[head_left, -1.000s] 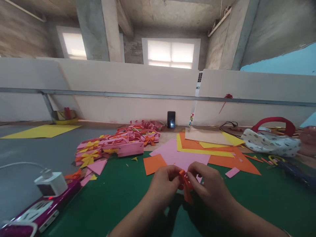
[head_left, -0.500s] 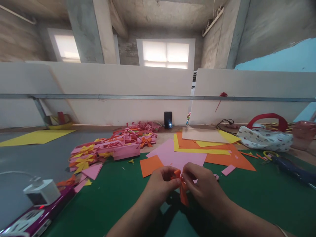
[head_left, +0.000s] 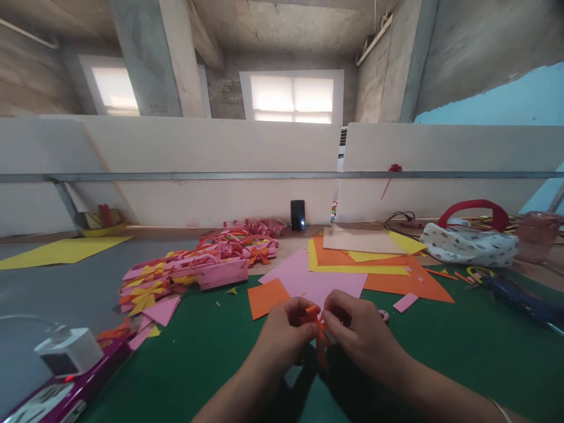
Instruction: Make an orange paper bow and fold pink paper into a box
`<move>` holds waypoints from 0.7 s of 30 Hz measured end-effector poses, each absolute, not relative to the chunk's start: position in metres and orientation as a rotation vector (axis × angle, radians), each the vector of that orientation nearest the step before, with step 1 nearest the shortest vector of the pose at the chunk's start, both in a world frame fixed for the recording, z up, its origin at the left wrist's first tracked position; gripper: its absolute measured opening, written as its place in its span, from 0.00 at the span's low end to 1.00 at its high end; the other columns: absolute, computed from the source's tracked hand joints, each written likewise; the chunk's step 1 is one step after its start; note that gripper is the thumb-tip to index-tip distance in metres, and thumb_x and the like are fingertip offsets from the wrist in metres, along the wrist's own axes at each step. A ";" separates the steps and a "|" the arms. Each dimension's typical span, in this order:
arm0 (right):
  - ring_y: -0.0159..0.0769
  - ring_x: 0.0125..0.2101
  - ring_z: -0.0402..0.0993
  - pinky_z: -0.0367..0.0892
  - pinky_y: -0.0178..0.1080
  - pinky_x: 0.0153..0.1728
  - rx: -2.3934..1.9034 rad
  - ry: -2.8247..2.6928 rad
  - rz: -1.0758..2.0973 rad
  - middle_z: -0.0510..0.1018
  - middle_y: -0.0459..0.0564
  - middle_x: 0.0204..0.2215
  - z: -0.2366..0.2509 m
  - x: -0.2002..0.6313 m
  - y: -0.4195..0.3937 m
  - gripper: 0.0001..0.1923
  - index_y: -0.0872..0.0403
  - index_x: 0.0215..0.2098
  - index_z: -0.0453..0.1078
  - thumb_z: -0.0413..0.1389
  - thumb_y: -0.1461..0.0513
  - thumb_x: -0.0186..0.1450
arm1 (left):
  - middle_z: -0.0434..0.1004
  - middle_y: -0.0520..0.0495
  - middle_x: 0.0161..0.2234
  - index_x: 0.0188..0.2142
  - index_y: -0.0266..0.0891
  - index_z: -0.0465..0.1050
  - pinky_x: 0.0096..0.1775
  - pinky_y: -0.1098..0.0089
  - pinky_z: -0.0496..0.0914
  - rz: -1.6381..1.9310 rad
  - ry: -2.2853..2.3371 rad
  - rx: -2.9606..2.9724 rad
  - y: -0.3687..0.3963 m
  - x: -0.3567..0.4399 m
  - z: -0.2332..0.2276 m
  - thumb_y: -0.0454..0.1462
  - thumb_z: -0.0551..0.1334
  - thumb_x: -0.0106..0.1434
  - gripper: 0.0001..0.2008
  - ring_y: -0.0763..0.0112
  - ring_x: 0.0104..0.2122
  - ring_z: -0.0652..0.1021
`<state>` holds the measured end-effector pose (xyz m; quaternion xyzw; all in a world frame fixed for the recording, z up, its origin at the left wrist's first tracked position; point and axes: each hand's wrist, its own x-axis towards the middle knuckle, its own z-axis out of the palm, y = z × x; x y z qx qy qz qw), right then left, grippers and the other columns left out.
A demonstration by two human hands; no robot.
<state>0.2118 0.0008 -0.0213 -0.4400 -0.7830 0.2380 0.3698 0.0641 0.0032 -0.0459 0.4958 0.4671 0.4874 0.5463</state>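
Observation:
An orange paper bow (head_left: 323, 336) is between my two hands over the green mat, its tails hanging down and somewhat blurred. My left hand (head_left: 286, 329) is closed, thumb and fingers pinching the bow's left side. My right hand (head_left: 361, 329) is also closed, with thumb and index finger pinched at its right edge; the curled fingers hide part of the hold. Just beyond my left hand lies an orange paper square (head_left: 267, 297). A large pink sheet (head_left: 304, 275) spreads out behind both hands.
Pink paper pieces with orange and yellow bows form a pile (head_left: 207, 255) at left. Stacked sheets (head_left: 365, 241), yellow-handled scissors (head_left: 478, 274), a dark blue tool (head_left: 520, 302) and a white patterned bag (head_left: 469, 244) are at right. A power strip (head_left: 86, 376) with a white charger sits front left.
The bow has turned slightly between my fingers, and its hanging tail has swung a little left. My hands stay close together; the whole view has shifted slightly.

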 end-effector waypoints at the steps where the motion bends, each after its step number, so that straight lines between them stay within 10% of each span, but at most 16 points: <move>1: 0.27 0.21 0.58 0.53 0.31 0.22 -1.134 -1.978 0.681 0.64 0.40 0.18 -0.020 0.212 0.002 0.07 0.54 0.23 0.61 0.48 0.65 0.59 | 0.75 0.49 0.24 0.28 0.36 0.69 0.28 0.71 0.66 1.151 1.138 1.207 0.002 0.065 -0.043 0.30 0.63 0.40 0.11 0.70 0.24 0.74; 10: 0.24 0.17 0.62 0.53 0.28 0.19 -1.196 -1.556 1.449 0.66 0.39 0.14 -0.008 0.219 0.007 0.03 0.56 0.22 0.65 0.52 0.65 0.53 | 0.72 0.50 0.23 0.27 0.36 0.69 0.25 0.74 0.61 1.084 1.270 1.494 -0.012 0.068 -0.018 0.35 0.60 0.51 0.04 0.75 0.21 0.69; 21: 0.23 0.15 0.61 0.51 0.28 0.18 -1.205 -1.537 1.490 0.70 0.40 0.13 -0.019 0.218 0.014 0.03 0.57 0.21 0.67 0.52 0.66 0.49 | 0.74 0.48 0.23 0.24 0.38 0.68 0.28 0.72 0.64 1.125 1.182 1.463 -0.007 0.065 -0.029 0.37 0.63 0.49 0.06 0.70 0.24 0.73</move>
